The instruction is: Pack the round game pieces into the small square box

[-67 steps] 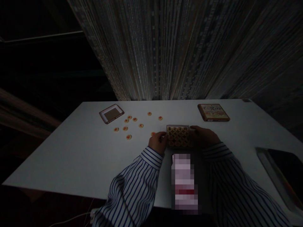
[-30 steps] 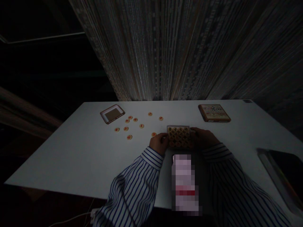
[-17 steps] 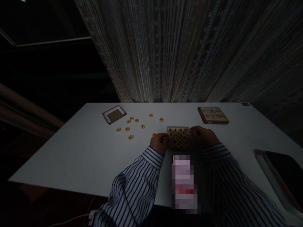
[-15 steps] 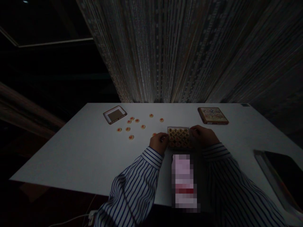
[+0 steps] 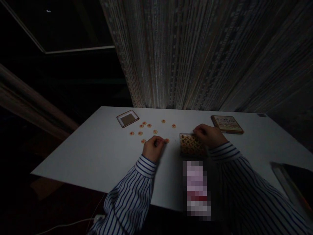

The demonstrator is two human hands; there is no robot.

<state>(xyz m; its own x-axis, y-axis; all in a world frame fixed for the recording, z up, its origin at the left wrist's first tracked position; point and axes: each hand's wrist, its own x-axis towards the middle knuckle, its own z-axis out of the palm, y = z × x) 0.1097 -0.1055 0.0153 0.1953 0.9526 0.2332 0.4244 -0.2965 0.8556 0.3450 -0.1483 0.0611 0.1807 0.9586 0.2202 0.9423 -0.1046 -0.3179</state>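
Note:
A shallow clear box (image 5: 181, 155) holds rows of round xiangqi pieces (image 5: 189, 143) on the white table. Curled at the far right corner of this box is my right hand (image 5: 212, 135), closed; what its fingers hold, if anything, is hidden. To the left of the box my left hand (image 5: 153, 149) pinches at the edge of a loose xiangqi piece (image 5: 167, 140) with red marking, which lies on the table. Several more red-marked pieces (image 5: 155, 132) are scattered beyond that hand.
An open box lid (image 5: 127, 118) lies at the far left of the table (image 5: 102, 153). A flat decorated box (image 5: 227, 124) sits at the far right. Nearer me are a blurred-out pinkish item (image 5: 195, 178) and a dark object (image 5: 295, 179) at the right edge. A string curtain (image 5: 176, 58) hangs behind.
My left hand has left the clear box and moved left to the loose piece. My right hand has shifted from the box's side to its far edge. The view has turned slightly.

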